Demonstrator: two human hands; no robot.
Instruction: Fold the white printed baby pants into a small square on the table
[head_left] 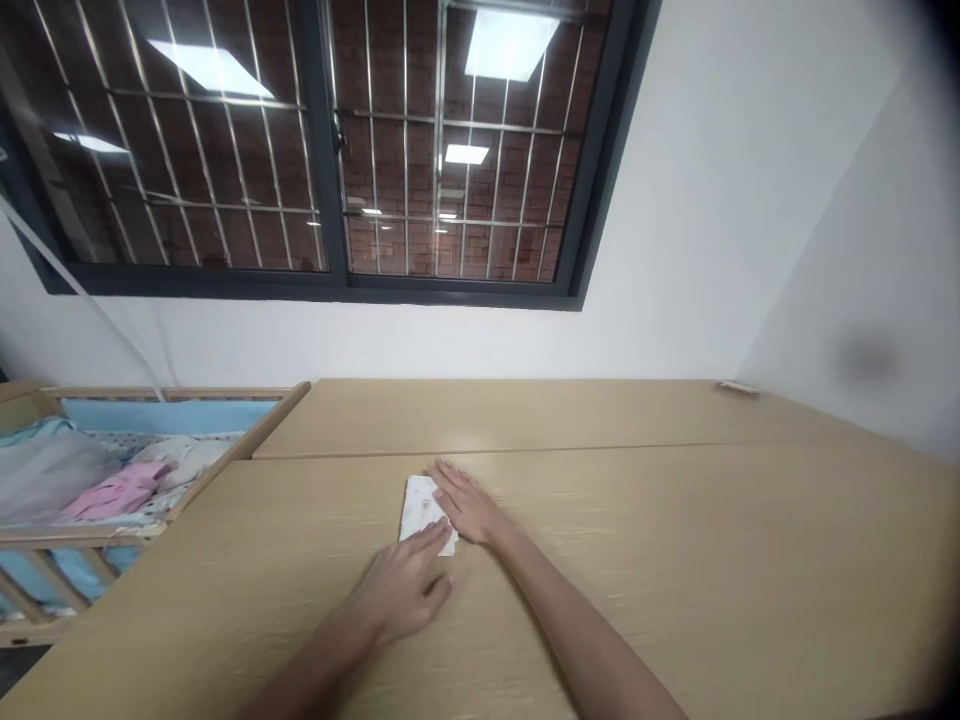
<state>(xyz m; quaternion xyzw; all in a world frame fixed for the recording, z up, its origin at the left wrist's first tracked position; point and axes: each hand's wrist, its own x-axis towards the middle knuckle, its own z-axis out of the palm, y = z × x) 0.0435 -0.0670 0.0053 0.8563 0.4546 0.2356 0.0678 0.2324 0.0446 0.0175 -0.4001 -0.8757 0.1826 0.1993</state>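
A small white folded piece, cloth or paper with a faint print, lies flat on the wooden tabletop. My left hand rests its outstretched fingers on the near edge of this piece, with the thumb held apart. Over its right edge lies my right hand, palm down and fingers extended. Both hands are open, and neither grasps anything. Part of the white piece is hidden under the fingers.
At the left stands a wooden crib with blue padding, a pink cloth and bedding. A small flat object lies at the tabletop's far right edge. Behind are a white wall and a barred window.
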